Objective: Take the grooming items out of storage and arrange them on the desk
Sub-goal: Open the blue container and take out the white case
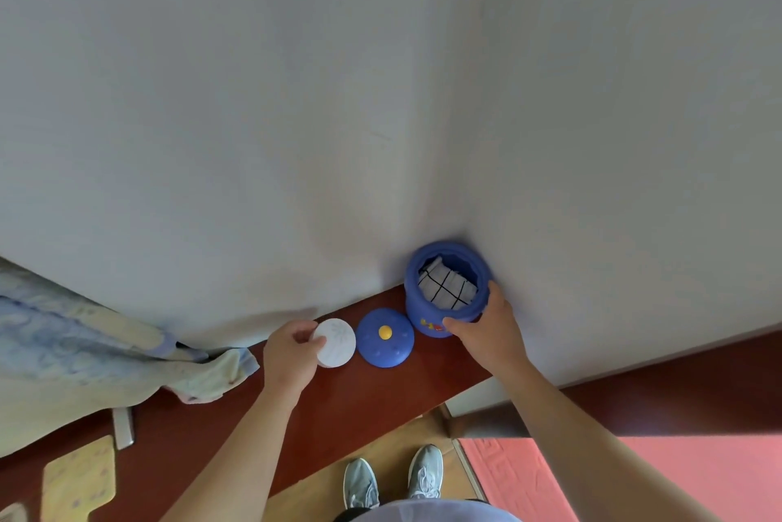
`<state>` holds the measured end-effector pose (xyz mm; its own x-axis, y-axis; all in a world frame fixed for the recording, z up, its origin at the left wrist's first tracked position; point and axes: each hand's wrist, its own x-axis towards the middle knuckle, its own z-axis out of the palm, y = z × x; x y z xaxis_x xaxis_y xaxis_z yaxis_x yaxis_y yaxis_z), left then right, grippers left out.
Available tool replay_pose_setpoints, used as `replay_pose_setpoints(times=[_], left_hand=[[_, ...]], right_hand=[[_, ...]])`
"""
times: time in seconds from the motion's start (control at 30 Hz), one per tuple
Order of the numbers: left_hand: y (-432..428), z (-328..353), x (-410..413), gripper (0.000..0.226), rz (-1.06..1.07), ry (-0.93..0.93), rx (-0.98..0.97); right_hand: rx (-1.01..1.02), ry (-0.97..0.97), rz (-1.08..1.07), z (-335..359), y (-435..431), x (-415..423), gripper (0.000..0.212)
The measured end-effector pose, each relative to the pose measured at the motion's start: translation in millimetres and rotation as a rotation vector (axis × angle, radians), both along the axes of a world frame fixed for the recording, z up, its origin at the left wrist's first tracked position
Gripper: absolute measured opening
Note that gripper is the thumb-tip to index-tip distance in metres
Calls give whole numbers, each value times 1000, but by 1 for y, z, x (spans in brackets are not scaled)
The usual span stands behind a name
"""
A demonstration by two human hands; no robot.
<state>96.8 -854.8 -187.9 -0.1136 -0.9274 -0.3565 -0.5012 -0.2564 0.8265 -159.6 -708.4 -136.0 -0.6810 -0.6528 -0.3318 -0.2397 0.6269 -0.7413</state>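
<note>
A blue round storage jar (pixel 440 312) stands open in the wall corner on the dark red desk (pixel 359 407). A white cloth with a black grid (pixel 446 289) fills its mouth. My right hand (pixel 488 331) grips the jar's near right side. The jar's blue lid (pixel 385 337) with a yellow knob lies flat on the desk to the left of the jar. Further left sits a round white case (pixel 336 344), and my left hand (pixel 292 354) holds its left edge with fingertips.
A pale blue patterned cloth (pixel 84 348) is heaped on the desk's left side. A yellowish flat item (pixel 78 479) lies at the lower left. Below the desk edge are my shoes (pixel 393 479) on a wood floor and a pink mat (pixel 634 479).
</note>
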Motion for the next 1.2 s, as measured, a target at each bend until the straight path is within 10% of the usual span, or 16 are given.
replay_pose_setpoints(times=[1.2], left_hand=[[3,-41,-1,20,-40,-263,-32]], right_hand=[[-4,31,-6,-6,0,-1,98]])
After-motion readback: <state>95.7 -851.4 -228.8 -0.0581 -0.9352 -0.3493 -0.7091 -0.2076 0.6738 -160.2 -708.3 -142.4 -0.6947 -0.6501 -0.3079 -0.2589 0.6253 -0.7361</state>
